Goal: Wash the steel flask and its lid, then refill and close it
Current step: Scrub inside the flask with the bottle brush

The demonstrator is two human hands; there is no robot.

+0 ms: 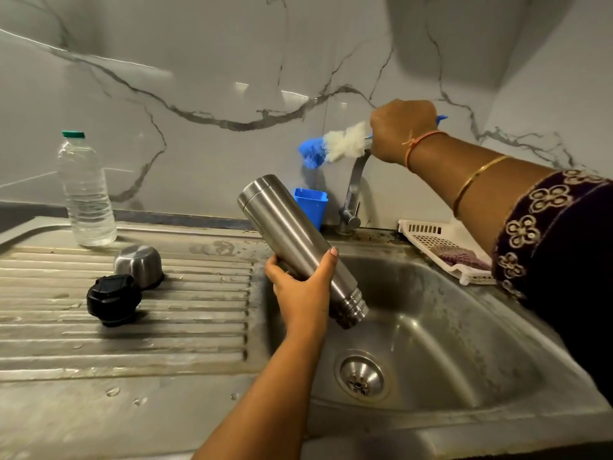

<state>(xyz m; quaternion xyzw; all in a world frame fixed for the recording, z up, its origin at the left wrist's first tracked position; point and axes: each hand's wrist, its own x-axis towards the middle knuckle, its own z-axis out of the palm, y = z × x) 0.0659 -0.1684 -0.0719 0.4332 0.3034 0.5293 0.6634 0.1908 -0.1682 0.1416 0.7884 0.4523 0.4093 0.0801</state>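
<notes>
The drain (362, 376) sits lowest in the frame, at the bottom of the steel sink (464, 327) that fills the lower right. Just above it, at centre, the left hand (300, 287) grips the steel flask (292, 237) round its lower body, thumb on one side and fingers wrapped behind. The flask is tilted, its threaded open mouth pointing down and right over the basin and its closed base up and left.

On the ribbed drainboard (132, 343) at lower left lies the black stopper lid (112, 299). Touching it from behind is the steel cup cap (139, 265), turned mouth down. At the right edge a white slotted basket (418, 227) holds a purple scrubber (461, 255) and is partly hidden by the dark embroidered sleeve (550, 247).

Farther back, at upper left, a clear plastic bottle (87, 194) with a green cap stands on the drainboard's rear. A blue holder (311, 205) stands against the wall, its left edge covered by the flask, beside the tap (351, 197). The right hand (403, 132) is clenched round the handle of a blue-and-white bottle brush (335, 146), covering the tap's top. Veined marble wall (199, 78) lies behind.
</notes>
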